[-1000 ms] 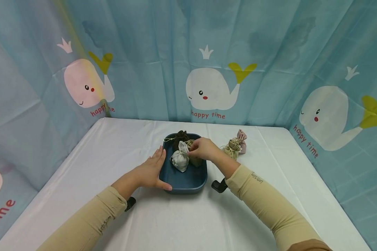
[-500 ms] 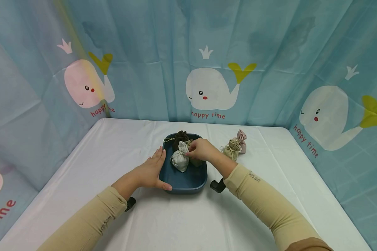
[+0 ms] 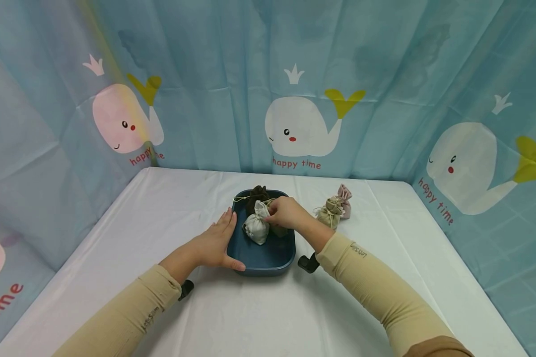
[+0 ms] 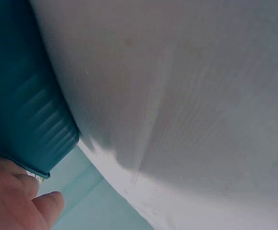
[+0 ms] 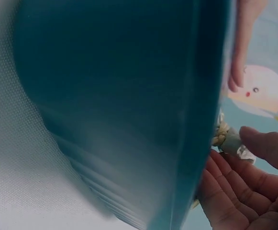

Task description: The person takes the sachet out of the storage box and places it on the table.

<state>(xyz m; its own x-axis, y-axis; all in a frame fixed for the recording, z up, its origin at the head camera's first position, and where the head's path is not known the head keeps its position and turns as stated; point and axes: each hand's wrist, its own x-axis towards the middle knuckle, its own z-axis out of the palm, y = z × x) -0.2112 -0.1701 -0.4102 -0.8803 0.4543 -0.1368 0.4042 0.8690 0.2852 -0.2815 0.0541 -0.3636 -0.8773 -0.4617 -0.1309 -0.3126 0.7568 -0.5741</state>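
Note:
A dark blue tray [image 3: 261, 260] stands on the white table. Inside it sits a white drawstring pouch [image 3: 256, 227], beside a dark brown pouch [image 3: 256, 194] and an olive-tan one [image 3: 279, 230] that the right hand partly hides. My right hand [image 3: 290, 213] reaches over the tray's right side and pinches the white pouch near its gathered top [image 5: 232, 143], between thumb and fingers. With its fingers extended, my left hand [image 3: 212, 244] rests along the tray's left rim, the thumb at the front corner. The left wrist view shows only the tray's outer wall [image 4: 28, 105] and some fingers.
Right of the tray, an olive-green pouch [image 3: 330, 213] and a pink pouch [image 3: 345, 198] lie together on the table. A blue curtain [image 3: 232, 124] with whale prints stands behind the table and along both sides. A black wrist device [image 3: 309, 263] hangs under the right forearm.
The right wrist and forearm have shifted slightly to the left. Both hands keep their places at the tray, and the pouches look almost unmoved.

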